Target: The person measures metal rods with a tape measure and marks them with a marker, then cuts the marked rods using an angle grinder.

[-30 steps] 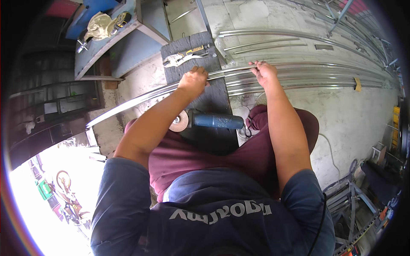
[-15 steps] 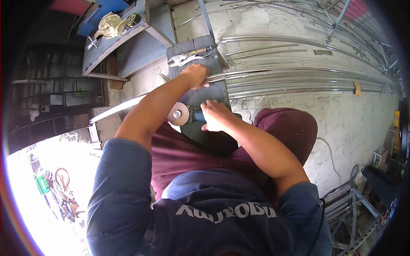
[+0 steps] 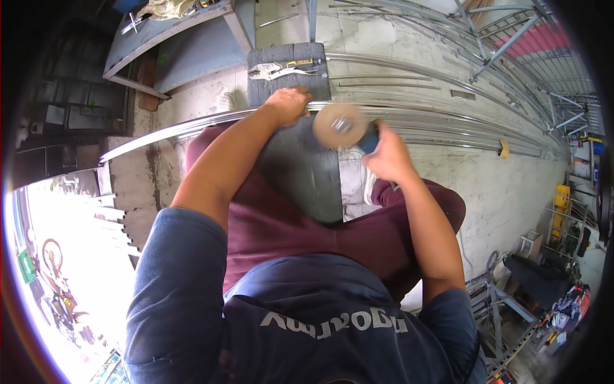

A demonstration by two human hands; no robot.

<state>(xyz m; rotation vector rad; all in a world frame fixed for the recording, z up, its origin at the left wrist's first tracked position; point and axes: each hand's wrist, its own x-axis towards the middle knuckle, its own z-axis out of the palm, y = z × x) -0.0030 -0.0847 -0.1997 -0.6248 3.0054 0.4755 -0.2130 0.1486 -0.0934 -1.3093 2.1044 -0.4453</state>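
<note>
My left hand (image 3: 289,104) is closed around a long, shiny metal tube (image 3: 185,130) that crosses the dark bench (image 3: 297,182) between my legs. Held in my right hand (image 3: 391,157) is an angle grinder (image 3: 369,139), raised over the bench's right edge. Its tan disc (image 3: 339,127) looks blurred and lies close to the tube, just right of my left hand; I cannot tell whether they touch. Locking pliers (image 3: 264,70) rest at the bench's far end, beside a yellow-and-black tool (image 3: 299,63).
More long metal tubes (image 3: 435,125) lie on the floor to the right. A metal table (image 3: 224,22) stands at the far left, a steel frame (image 3: 511,41) at the far right. Shelving and stored goods (image 3: 561,201) line the right side.
My right hand has lifted the grinder from the bench, moving right and away from me, and turned its disc toward the tube. The left hand stays on the tube. The view has shifted right.
</note>
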